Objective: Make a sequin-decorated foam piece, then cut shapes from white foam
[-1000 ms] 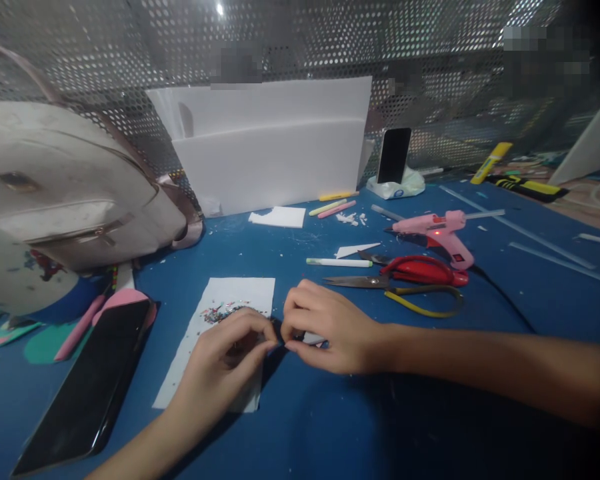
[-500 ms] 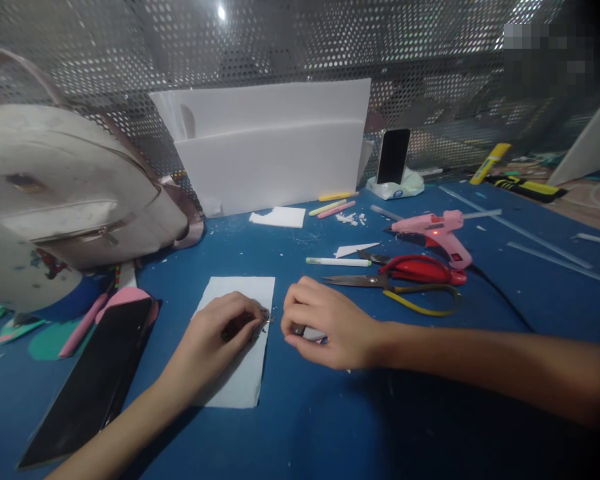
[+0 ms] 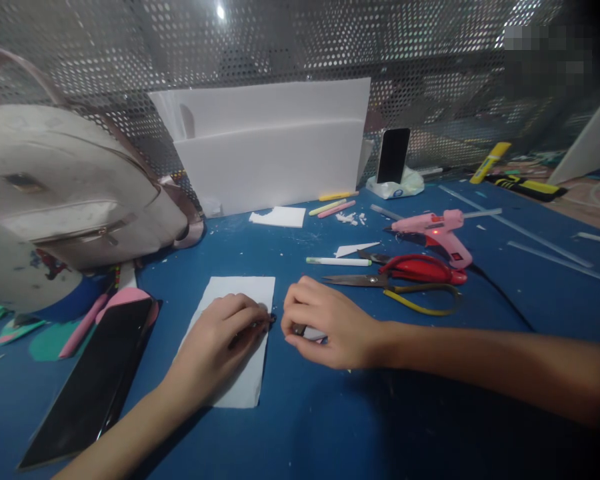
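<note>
- The left hand [image 3: 220,340] is held low over the white paper sheet [image 3: 245,395], left of the frame's centre, with thumb and fingertips brought nearly together beside small dark bits [image 3: 271,319] at the sheet's right edge; whether any bit is pinched cannot be told.
- The sheet is laid flat under the left hand, apparently so that the bits can be kept together against the pale ground.
- The right hand [image 3: 333,327] is curled, near the centre of the frame, around a small pale object [image 3: 313,334], which is clamped between thumb and fingers; it is mostly hidden by them, so its kind cannot be told.
- The two hands are kept apart by a narrow gap, and both are lowered to the blue bench [image 3: 330,427], probably for steadiness.
- Beyond the right hand, the scissors [image 3: 363,281], a red-handled tool [image 3: 415,269] and a white marker [image 3: 337,263] are laid close by, seemingly for easy reach.
- Right of centre, the pink glue gun [image 3: 453,241] is rested with its nozzle turned leftward; its red light is lit.
- Upper right of centre, a small phone [image 3: 394,157] is stood upright at a soft packet [image 3: 396,187], by which it seems to be propped.
- At lower left, a large phone [image 3: 87,383] is laid flat; a backpack [image 3: 80,170] is stood above it.
</note>
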Demonstrator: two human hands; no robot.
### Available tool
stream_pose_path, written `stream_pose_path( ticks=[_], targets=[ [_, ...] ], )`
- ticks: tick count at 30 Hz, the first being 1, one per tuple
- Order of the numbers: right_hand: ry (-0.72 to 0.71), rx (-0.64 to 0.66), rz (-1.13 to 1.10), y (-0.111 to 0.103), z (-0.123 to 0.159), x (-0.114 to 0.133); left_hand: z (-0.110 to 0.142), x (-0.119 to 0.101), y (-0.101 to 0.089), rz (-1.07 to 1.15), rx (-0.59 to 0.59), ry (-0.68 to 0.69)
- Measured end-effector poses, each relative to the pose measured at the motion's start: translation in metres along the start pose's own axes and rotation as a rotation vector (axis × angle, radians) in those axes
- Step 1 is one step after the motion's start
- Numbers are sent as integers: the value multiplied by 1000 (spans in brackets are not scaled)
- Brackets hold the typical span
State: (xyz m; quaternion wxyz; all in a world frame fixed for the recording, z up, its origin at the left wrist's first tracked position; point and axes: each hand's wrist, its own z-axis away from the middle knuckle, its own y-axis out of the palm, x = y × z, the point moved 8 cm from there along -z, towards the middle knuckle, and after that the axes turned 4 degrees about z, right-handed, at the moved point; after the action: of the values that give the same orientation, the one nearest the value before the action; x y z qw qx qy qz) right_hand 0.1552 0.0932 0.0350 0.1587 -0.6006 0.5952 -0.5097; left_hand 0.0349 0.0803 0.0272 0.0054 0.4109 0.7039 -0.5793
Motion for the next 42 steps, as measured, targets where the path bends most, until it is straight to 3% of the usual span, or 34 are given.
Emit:
stream_pose_path(
  ticks=[18,26,42],
  targets=[
    [9,-7,-12,-1,0,0,0,1,3,-54,6,29],
    [25,-39,-9,-3,0,-2,0,-4,12,-262,143,12],
    [31,-37,-20,-2,0,-3,0,-2,7,-184,75,21]
  ],
)
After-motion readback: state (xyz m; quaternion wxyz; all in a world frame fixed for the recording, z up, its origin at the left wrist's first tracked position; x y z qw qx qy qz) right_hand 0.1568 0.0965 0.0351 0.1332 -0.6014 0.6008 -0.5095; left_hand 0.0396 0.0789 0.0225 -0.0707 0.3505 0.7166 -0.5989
